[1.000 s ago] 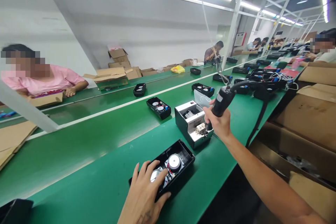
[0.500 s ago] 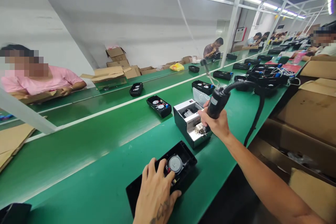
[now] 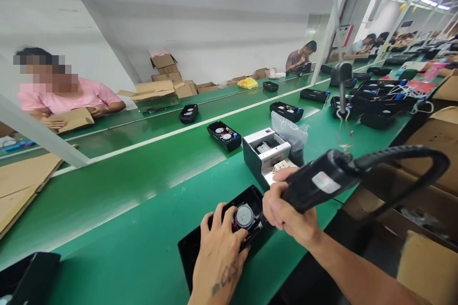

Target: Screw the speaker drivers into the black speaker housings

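Note:
My left hand [image 3: 221, 250] lies over a black speaker housing [image 3: 189, 240], its fingers bent inside and its thumb along the near side, holding it on the green bench. A round grey speaker driver [image 3: 245, 216] shows beside my fingertips. My right hand [image 3: 289, 209] is wrapped round a black electric screwdriver [image 3: 322, 180], tilted with its tip down at the right end of the housing. The exact contact point of the tip is hard to make out. Just behind stands a white and black screw feeder [image 3: 266, 152], partly covered by my right hand.
The screwdriver's thick cable [image 3: 404, 155] loops to the right under a hanging hook [image 3: 342, 114]. A plastic bag [image 3: 291, 133] sits behind the feeder. More housings [image 3: 224, 136] lie on the green conveyor [image 3: 143, 171]. Cardboard boxes [image 3: 425, 267] stand at right; a co-worker [image 3: 67, 100] handles cardboard across the line.
My right hand has brought the screwdriver from the screw feeder down and toward me, to the housing's right end. My left hand stays on the housing. The view has turned slightly.

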`<state>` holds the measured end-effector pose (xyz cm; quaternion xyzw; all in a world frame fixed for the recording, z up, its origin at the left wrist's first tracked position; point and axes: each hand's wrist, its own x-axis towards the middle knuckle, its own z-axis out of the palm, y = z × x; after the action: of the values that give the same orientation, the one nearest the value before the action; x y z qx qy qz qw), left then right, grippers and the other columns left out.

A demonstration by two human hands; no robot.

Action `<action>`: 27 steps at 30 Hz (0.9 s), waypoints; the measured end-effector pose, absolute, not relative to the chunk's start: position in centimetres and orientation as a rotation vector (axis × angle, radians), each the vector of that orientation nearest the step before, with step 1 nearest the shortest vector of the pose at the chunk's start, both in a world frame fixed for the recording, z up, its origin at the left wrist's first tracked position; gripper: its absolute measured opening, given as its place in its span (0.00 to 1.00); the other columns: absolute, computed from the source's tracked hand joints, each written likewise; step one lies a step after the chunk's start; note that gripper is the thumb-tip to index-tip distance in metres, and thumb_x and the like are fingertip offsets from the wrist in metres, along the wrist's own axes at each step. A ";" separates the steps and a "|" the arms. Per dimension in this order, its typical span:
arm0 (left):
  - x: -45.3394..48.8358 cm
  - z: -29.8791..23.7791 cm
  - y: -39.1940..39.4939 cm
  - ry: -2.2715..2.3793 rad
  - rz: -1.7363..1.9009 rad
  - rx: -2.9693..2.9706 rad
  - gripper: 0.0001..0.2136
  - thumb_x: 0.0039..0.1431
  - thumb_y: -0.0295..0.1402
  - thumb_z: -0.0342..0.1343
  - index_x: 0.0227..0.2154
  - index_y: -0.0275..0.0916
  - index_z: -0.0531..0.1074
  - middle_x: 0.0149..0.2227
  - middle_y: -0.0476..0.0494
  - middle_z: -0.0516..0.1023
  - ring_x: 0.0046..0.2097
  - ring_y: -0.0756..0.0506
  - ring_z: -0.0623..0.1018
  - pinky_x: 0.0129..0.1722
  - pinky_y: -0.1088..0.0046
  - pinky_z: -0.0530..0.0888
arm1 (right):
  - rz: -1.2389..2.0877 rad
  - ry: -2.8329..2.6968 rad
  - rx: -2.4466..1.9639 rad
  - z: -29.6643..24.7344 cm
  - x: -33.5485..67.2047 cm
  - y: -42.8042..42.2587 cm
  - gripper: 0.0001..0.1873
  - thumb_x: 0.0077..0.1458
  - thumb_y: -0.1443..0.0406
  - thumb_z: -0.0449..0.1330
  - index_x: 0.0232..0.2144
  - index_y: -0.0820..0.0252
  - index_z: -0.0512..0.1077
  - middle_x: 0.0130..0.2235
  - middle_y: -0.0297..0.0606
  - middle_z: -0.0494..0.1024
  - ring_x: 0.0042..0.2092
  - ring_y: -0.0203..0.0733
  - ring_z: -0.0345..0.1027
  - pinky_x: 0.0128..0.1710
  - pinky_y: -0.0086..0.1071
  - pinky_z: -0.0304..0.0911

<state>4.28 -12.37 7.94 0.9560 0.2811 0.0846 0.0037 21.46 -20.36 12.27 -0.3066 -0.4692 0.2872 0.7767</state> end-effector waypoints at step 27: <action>4.0 8.7 -11.8 0.819 0.225 2.938 0.08 0.60 0.37 0.66 0.42 0.52 0.81 0.61 0.43 0.75 0.68 0.28 0.65 0.62 0.37 0.66 | 0.627 -1.041 -0.740 11.9 20.5 -19.5 0.14 0.67 0.62 0.63 0.49 0.49 0.63 0.23 0.19 0.64 0.18 0.30 0.55 0.20 0.28 0.57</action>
<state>4.00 -11.85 8.66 0.9598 0.2675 0.0736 0.0416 20.46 -19.49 11.88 -0.3396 -0.4779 0.2876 0.7574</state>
